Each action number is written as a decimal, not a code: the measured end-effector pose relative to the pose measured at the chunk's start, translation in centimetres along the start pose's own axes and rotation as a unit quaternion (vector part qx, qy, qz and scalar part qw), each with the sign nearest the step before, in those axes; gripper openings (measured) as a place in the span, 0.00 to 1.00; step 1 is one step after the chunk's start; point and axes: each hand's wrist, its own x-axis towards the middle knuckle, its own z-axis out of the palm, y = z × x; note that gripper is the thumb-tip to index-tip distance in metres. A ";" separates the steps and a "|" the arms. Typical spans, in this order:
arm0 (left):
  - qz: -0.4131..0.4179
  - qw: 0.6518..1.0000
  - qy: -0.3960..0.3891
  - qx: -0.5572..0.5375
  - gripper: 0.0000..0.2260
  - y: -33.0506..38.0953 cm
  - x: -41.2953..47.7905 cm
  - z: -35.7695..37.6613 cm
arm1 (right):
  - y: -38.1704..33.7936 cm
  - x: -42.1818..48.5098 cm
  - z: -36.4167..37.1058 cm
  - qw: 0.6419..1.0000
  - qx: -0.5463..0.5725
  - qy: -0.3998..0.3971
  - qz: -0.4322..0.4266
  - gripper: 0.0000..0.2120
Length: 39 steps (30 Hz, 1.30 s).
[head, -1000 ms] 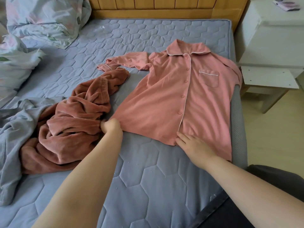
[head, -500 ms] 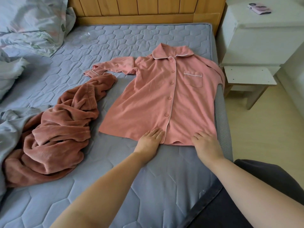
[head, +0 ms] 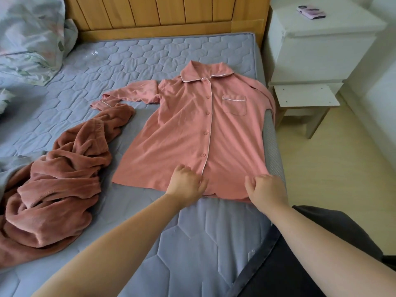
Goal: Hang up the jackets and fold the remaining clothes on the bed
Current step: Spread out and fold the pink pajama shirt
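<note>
A pink button-up pyjama shirt [head: 182,129] lies face up on the blue quilted mattress [head: 192,239], collar toward the headboard. Its left sleeve stretches out over the bed; its right side hangs over the mattress edge. My left hand [head: 186,182] sits on the hem beside the button placket, fingers curled into the cloth. My right hand [head: 264,187] pinches the hem's right corner and lifts it slightly. A rust-brown fleece garment [head: 57,185] lies crumpled to the left of the shirt.
A floral duvet and pillow [head: 30,33] are piled at the far left. The wooden headboard [head: 167,16] runs along the back. A white nightstand [head: 317,46] with a phone [head: 310,11] on top stands right of the bed, above pale wood flooring.
My left hand went from the shirt's left hem corner to the placket. Both hands, flat on the hem half a second ago, now curl into the cloth, the right lifting its corner.
</note>
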 end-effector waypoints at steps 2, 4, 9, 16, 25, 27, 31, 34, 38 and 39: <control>-0.066 0.996 0.011 -0.064 0.16 1.7 3.0 -0.1 | 0.4 0.8 0.5 1.000 0.006 0.007 -0.016 0.22; -0.124 0.985 -0.008 -0.121 0.14 3.1 6.0 0.6 | 0.9 2.2 1.0 0.999 -0.011 -0.037 -0.021 0.20; -0.242 0.943 -0.060 -0.219 0.28 5.3 12.9 3.6 | 3.6 7.7 0.7 1.000 0.004 0.021 0.000 0.18; -0.319 0.926 -0.029 -0.199 0.22 6.4 21.7 10.4 | 7.8 18.6 0.4 0.997 -0.018 -0.009 -0.073 0.21; -0.343 0.936 0.034 -0.071 0.37 6.8 26.9 14.5 | 10.9 32.0 2.2 0.979 -0.030 -0.025 -0.201 0.18; -0.317 0.948 0.006 -0.037 0.37 7.0 28.4 14.8 | 11.6 34.5 2.4 0.982 -0.036 -0.008 -0.188 0.19; -0.325 0.945 -0.002 -0.019 0.37 7.4 33.3 15.8 | 13.8 39.8 1.9 0.992 -0.044 -0.014 -0.116 0.20; -0.366 0.930 0.017 -0.009 0.39 8.1 35.9 16.6 | 16.2 43.6 1.3 0.995 0.044 -0.085 -0.004 0.20; -0.367 0.929 0.044 -0.011 0.38 8.1 36.4 16.9 | 16.8 46.2 0.4 0.973 0.227 -0.047 -0.015 0.20; -0.363 0.930 0.049 -0.012 0.38 8.1 36.3 16.8 | 16.4 46.5 0.1 0.966 0.253 -0.051 -0.006 0.18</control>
